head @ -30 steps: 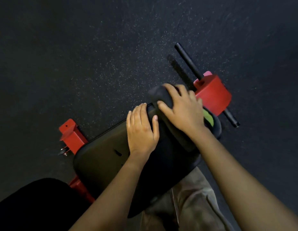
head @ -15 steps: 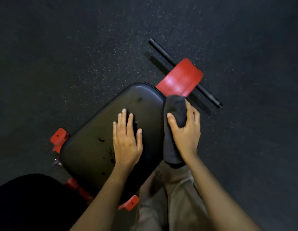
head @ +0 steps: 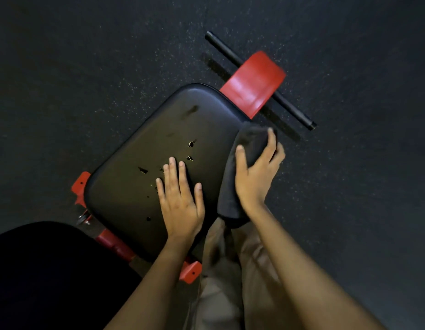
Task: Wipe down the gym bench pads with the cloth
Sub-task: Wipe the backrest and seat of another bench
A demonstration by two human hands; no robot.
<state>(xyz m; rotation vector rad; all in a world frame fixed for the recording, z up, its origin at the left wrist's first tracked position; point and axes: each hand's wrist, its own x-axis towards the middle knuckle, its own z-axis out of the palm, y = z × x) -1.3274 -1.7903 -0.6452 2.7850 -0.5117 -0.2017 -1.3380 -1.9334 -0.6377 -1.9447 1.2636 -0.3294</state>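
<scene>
The fingers point(head: 271, 141) of the right hand point(head: 254, 179) curl over the bunched top of a dark grey cloth point(head: 230, 186). The thumb is spread along the cloth's inner side, pressing it to the right edge of the black vinyl seat pad point(head: 159, 129). The cloth's lower end hangs off that edge, above beige trousers point(head: 221, 294). The left hand point(head: 180, 203) lies flat on the pad with its fingers point(head: 172, 172) straight and close together, gripping nothing. It looks like a brace.

Just beyond those fingertips the vinyl carries several small tears point(head: 191, 144) with pale filling showing. Past the pad's far end are a red metal frame plate point(head: 253, 84) and a black crossbar point(head: 225, 50), on a speckled black rubber floor point(head: 87, 55).

The tears look like the main risk. A fold dragged across them under pressure could catch a flap and widen the rip. The loose tail could also slip off the edge and leave the stroke half covered. The patch under the left palm will stay unwiped unless that hand shifts.
</scene>
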